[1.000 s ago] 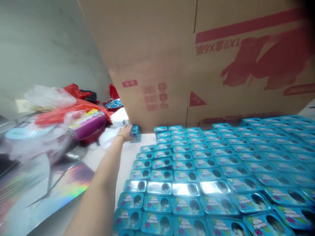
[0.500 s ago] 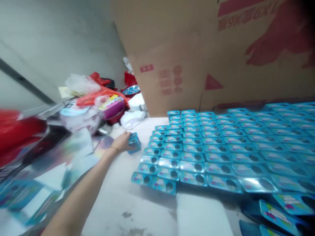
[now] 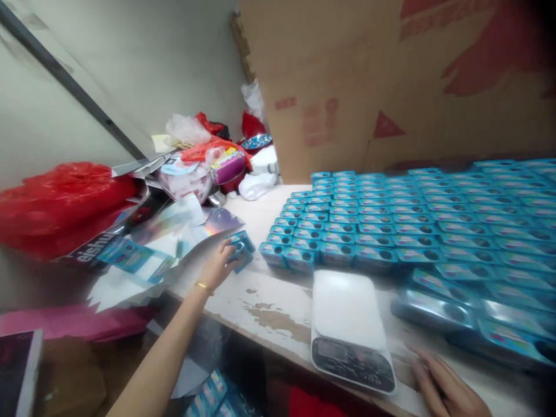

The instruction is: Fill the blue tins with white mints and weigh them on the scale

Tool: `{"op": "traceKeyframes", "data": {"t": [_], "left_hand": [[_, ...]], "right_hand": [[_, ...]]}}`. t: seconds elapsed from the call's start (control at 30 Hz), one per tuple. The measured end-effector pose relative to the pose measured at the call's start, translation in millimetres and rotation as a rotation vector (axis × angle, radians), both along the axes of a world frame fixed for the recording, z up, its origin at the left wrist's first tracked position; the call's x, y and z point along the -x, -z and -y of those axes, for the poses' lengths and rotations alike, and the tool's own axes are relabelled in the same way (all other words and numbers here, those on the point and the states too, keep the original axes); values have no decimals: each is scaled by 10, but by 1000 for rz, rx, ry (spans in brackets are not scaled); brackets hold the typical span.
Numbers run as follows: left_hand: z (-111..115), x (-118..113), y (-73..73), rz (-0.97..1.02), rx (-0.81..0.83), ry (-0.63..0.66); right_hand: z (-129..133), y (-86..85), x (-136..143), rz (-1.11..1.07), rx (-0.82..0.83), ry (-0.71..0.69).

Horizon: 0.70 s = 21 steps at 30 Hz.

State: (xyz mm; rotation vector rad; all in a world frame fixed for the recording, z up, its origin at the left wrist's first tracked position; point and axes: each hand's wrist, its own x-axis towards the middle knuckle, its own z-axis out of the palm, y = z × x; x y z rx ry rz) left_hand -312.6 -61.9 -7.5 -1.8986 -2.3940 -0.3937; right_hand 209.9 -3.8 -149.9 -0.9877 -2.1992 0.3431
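Observation:
My left hand (image 3: 217,263), with a gold bracelet on the wrist, is closed around a small blue box (image 3: 242,249) low over the white tabletop, left of the rows. Similar blue boxes (image 3: 339,255) stand in close rows over the right half of the table. A white digital scale (image 3: 347,307) with a dark panel lies in front of them, its plate bare. Beside the scale's lower right corner is my right hand (image 3: 449,385), its fingers stretched out and holding nothing that shows. Part of that hand falls outside the frame.
A large cardboard carton (image 3: 330,75) stands behind the rows. Red plastic bags (image 3: 69,202) and assorted packages lie at the left, with loose sheets and flattened packaging (image 3: 134,258) in front. More blue boxes (image 3: 211,394) are below the table's front edge.
The view has shifted down, bringing the whole scale and the table's front edge into sight. My left hand has drawn the box nearer along the table. My right hand has come into view.

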Motion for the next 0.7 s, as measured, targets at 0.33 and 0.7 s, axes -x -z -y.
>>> {"op": "traceKeyframes", "data": {"t": [0.33, 0.7], "left_hand": [[375, -764, -549, 1, -326, -45], [-476, -2201, -281, 286, -158, 553]], "right_hand": [[27, -275, 208, -106, 112, 92], [35, -327, 204, -130, 140, 89]]}}
